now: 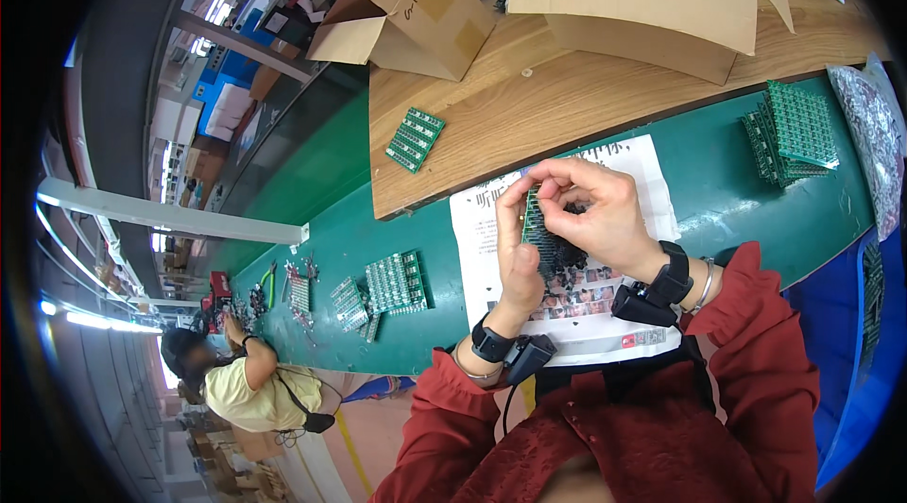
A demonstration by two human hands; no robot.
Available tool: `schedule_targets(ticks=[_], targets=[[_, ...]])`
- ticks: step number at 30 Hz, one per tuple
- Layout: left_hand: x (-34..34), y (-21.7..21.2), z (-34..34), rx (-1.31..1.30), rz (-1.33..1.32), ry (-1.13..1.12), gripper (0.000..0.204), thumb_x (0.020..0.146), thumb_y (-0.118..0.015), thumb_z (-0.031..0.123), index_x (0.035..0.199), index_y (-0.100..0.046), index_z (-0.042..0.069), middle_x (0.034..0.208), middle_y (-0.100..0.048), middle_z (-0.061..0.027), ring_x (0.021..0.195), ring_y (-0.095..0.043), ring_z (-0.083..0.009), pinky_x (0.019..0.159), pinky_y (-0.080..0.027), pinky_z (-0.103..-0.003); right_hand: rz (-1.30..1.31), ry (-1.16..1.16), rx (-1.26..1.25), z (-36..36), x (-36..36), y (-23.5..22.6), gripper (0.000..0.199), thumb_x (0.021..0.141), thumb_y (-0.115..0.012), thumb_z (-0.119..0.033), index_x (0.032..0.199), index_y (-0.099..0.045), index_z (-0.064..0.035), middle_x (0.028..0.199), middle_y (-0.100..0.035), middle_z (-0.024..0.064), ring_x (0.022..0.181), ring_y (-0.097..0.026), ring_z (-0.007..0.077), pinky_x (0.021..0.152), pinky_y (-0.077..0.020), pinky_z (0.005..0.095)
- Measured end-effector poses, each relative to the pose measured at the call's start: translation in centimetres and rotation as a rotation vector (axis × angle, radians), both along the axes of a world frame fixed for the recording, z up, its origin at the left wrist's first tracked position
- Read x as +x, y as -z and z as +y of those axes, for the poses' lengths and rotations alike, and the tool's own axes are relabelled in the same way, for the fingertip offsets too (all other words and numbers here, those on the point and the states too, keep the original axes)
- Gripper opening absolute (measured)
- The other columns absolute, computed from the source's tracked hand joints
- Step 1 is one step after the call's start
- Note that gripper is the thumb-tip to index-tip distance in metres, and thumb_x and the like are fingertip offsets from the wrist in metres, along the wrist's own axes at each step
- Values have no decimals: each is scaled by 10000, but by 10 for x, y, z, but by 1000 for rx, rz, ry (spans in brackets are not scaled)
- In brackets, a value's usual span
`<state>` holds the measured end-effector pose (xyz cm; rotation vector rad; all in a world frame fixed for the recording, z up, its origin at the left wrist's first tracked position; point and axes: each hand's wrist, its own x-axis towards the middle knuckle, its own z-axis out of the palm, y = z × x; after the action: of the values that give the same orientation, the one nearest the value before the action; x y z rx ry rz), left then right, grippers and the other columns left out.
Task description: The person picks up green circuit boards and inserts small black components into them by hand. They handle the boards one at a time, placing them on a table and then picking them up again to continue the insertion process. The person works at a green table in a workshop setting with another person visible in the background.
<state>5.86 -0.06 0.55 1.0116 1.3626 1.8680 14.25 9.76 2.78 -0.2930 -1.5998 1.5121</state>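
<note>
My left hand (519,262) grips a green circuit board (531,216) by its edge, tilted up on its side over the sheet of newspaper (480,281). My right hand (603,212) is closed in a pinch close against the board's upper part, its fingertips near those of the left. Whatever is between these fingers is too small to make out. Below the hands, a heap of small black parts (567,257) lies on the newspaper, partly hidden by my right hand. Both wrists wear black straps with small black devices.
Stacked green boards (798,130) stand at the right, beside a clear bag of parts (874,139). More boards (395,283) lie to the left. One board panel (415,139) rests on the raised wooden top (529,78), with open cartons (633,7) behind. A co-worker (250,390) sits far left.
</note>
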Motion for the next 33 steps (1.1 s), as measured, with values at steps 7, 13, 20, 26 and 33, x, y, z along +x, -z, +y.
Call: schedule_targets(ticks=[7,13,20,26,33], targets=[[0,-5,0,29,-6,-71,932,773,-465,734,1324,-312,-2,1261,-426,-159,1176,-456,-251,1005,-360,-392,-39,-8,58,2,4,-2,351,749,-604,89,1088,-618,-3,911,-628,56,806,-609,95,709,-538,229],[-1,-4,4,54,-106,-2,911,794,-428,731,1333,-300,9,1255,-437,-173,1172,-463,-264,1003,-364,-398,23,33,-24,-2,-2,-1,407,731,-609,82,1122,-621,-34,869,-633,70,758,-616,103,663,-543,228],[-2,-4,3,8,-57,-12,968,749,-482,751,1342,-284,12,1263,-428,-180,1166,-468,-265,1001,-369,-393,18,-11,-41,-2,1,-1,426,751,-619,68,1164,-600,-38,862,-648,68,742,-622,95,663,-546,228],[-1,0,0,-19,-8,-24,984,737,-493,758,1344,-279,15,1256,-427,-177,1156,-473,-260,990,-381,-385,-1,-57,-67,-6,1,0,387,759,-614,60,1136,-610,-29,850,-654,64,728,-623,89,665,-543,235],[-7,2,1,53,-21,-80,929,774,-445,749,1333,-281,24,1236,-442,-177,1144,-480,-257,977,-386,-384,5,60,182,-3,4,-1,356,742,-602,75,1083,-626,-22,836,-638,64,719,-613,90,643,-532,224]])
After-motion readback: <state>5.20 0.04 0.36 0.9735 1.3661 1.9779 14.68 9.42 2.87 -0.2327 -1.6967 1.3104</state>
